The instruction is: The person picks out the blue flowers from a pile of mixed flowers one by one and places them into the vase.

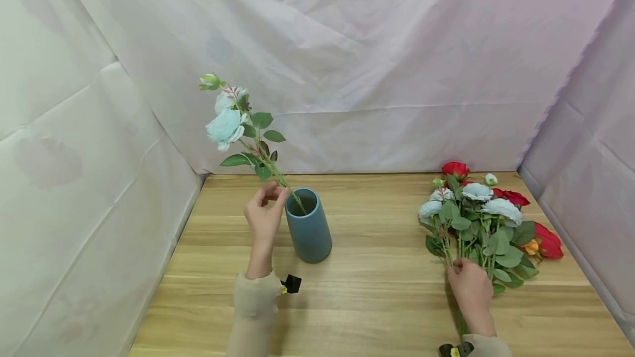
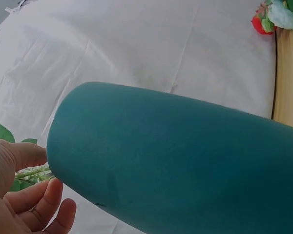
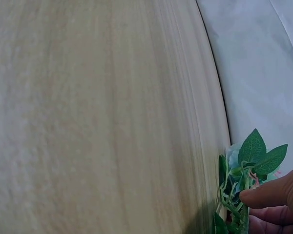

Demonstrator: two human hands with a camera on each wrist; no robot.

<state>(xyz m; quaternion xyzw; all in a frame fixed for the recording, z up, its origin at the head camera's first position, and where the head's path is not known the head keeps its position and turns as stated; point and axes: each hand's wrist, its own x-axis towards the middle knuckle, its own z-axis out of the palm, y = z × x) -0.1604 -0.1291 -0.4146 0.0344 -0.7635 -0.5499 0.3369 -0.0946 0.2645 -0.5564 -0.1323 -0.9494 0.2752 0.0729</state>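
My left hand (image 1: pixel 265 216) pinches the stem of a pale blue artificial flower (image 1: pixel 225 127) between thumb and fingers. The flower leans up and to the left, and its stem's lower end reaches into the mouth of a blue vase (image 1: pixel 310 236). That vase (image 2: pixel 171 151) fills much of the left wrist view, with the fingers (image 2: pixel 52 195) right at its rim. On the right, my right hand (image 1: pixel 471 291) pinches a green stem (image 3: pixel 245 209) at the near side of a pile of flowers, with pale blue blooms (image 1: pixel 502 211) and leaves beyond the fingertips.
Red flowers (image 1: pixel 548 241) and a small orange one (image 1: pixel 531 247) lie in the same pile on the wooden table (image 1: pixel 377 291). White cloth (image 1: pixel 372 70) hangs behind the table and along both sides. Black wrist cameras (image 1: pixel 292 284) sit by the sleeves.
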